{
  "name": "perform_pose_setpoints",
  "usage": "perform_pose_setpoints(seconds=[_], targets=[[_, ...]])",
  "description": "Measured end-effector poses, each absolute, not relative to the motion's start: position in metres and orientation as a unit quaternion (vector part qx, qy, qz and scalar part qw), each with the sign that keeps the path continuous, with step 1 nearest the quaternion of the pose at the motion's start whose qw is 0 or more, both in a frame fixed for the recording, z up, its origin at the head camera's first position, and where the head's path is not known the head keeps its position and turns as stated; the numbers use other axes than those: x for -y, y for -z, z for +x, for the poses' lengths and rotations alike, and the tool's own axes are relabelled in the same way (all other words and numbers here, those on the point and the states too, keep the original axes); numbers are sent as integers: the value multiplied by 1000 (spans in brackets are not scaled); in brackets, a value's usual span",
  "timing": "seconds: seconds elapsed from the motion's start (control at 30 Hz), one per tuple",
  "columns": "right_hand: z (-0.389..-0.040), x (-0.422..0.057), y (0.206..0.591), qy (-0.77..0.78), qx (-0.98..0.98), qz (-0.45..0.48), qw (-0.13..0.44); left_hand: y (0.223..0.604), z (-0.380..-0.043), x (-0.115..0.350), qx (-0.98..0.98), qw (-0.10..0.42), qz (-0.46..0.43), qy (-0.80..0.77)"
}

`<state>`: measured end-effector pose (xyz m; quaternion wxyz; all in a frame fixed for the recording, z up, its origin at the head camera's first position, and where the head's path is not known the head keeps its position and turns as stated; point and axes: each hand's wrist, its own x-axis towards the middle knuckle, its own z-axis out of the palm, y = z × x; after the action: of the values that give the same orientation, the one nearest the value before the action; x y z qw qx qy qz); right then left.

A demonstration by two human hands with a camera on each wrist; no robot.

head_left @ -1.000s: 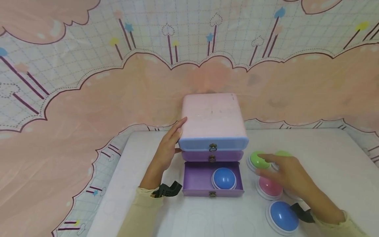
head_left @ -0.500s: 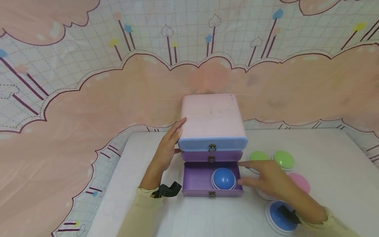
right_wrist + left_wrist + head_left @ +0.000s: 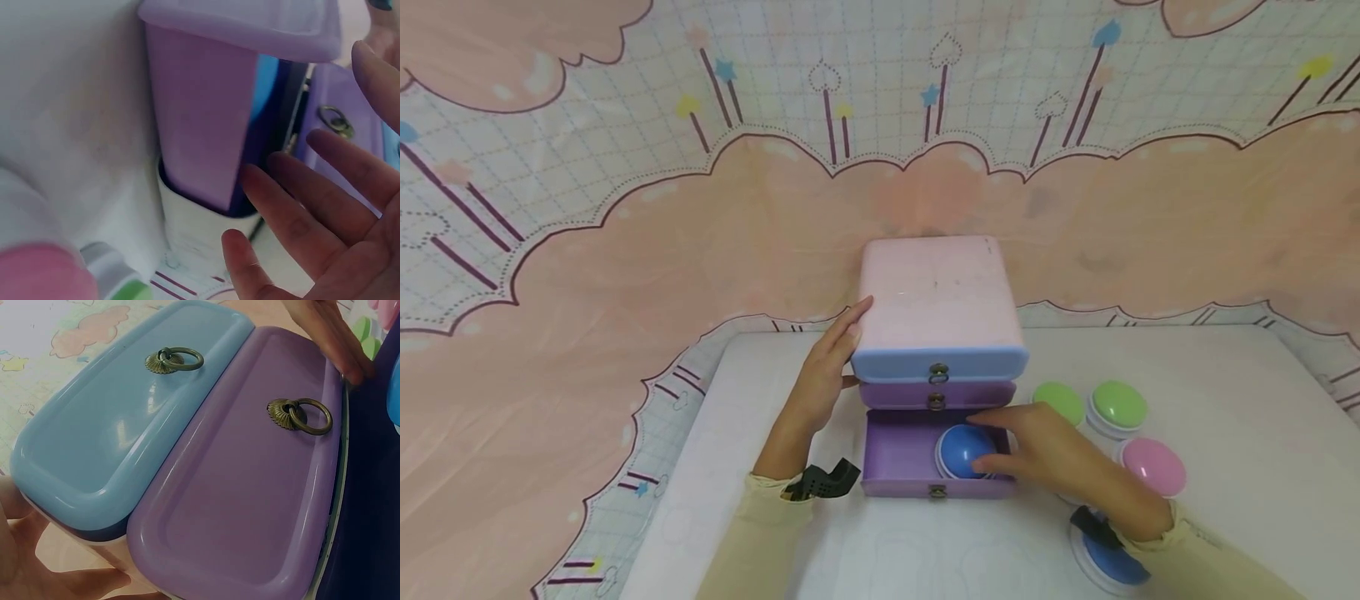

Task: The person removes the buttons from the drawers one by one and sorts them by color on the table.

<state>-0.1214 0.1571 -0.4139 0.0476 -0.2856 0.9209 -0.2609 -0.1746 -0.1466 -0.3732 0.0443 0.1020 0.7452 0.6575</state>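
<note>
A small chest of drawers (image 3: 940,292) with a pink top stands at the back, its bottom purple drawer (image 3: 891,454) pulled out. Inside that drawer, on the right, sits a blue dome-shaped push button (image 3: 958,450) on a white base. My right hand (image 3: 1052,446) reaches over the drawer's right wall, thumb and fingertips at the button with fingers spread apart. My left hand (image 3: 820,375) rests against the chest's left side, fingers straight. In the left wrist view, the blue drawer front (image 3: 106,437) and the middle purple drawer front (image 3: 231,481) are closed, each with a brass ring.
Right of the chest on the white table (image 3: 1247,400) stand two green buttons (image 3: 1120,404) and a pink button (image 3: 1153,465). Another blue button (image 3: 1112,560) lies nearer, partly covered by the right wrist. A patterned cloth (image 3: 775,233) hangs behind.
My right hand has moved left, from over the buttons on the table to the blue button in the drawer. The left hand stays against the chest.
</note>
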Motion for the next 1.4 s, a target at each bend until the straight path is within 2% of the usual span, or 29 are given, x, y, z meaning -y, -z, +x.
perform_pose_setpoints(seconds=[0.4,1.17,1.4], targets=[[-134,-149,434,238,-910,-337,23,373,-175,146,-743,44,105,-659],[-134,-136,444,219,-931,-290,47,375,-175,147,-740,45,104,-663],[-132,-131,443,208,-933,-292,29,374,-175,148,-739,45,104,-664]])
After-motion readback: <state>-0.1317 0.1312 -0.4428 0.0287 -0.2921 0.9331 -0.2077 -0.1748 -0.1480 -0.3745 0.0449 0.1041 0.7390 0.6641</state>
